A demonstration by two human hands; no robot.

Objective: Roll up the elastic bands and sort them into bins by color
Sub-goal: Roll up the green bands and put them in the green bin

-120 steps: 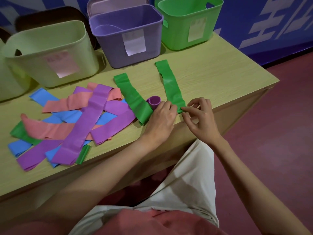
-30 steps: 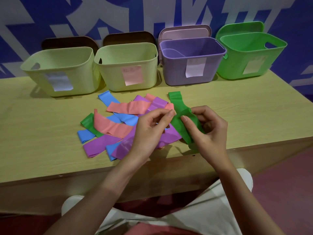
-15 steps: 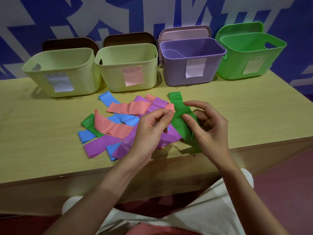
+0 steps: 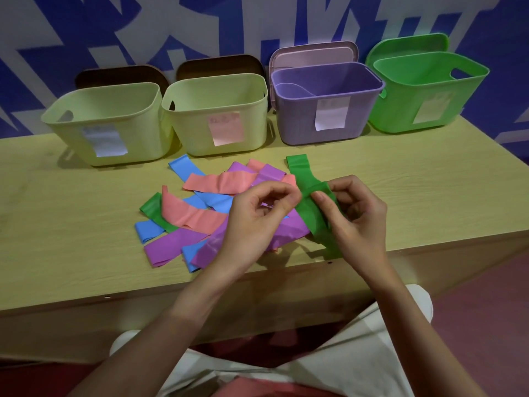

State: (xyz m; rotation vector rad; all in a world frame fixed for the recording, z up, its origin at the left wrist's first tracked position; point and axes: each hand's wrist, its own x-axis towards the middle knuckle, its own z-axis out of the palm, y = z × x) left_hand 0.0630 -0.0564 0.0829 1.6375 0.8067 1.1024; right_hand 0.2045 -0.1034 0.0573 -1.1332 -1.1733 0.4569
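Note:
A green elastic band (image 4: pixel 310 216) is held just above the table's front edge, its upper end folded over at my fingertips. My right hand (image 4: pixel 357 222) grips its right side, thumb lying across the strip. My left hand (image 4: pixel 257 219) has curled fingers whose tips pinch the folded left edge. Another green band (image 4: pixel 297 166) lies flat behind it. To the left is a loose pile of bands: pink (image 4: pixel 220 181), blue (image 4: pixel 180 167), purple (image 4: pixel 171 245) and green (image 4: pixel 150 209). Along the back stand a green bin (image 4: pixel 423 110), a purple bin (image 4: pixel 300 124) and two pale yellow bins (image 4: pixel 183 130) (image 4: pixel 71 130).
Each bin carries a paper label and has a lid propped behind it against the blue and white wall. The wooden table (image 4: pixel 71 239) ends just in front of my hands. My lap in light trousers is below the edge.
Four seconds ago the green band lay flat on the table beside a purple roll. Now it is lifted in both hands. In the last second the fold has risen slightly.

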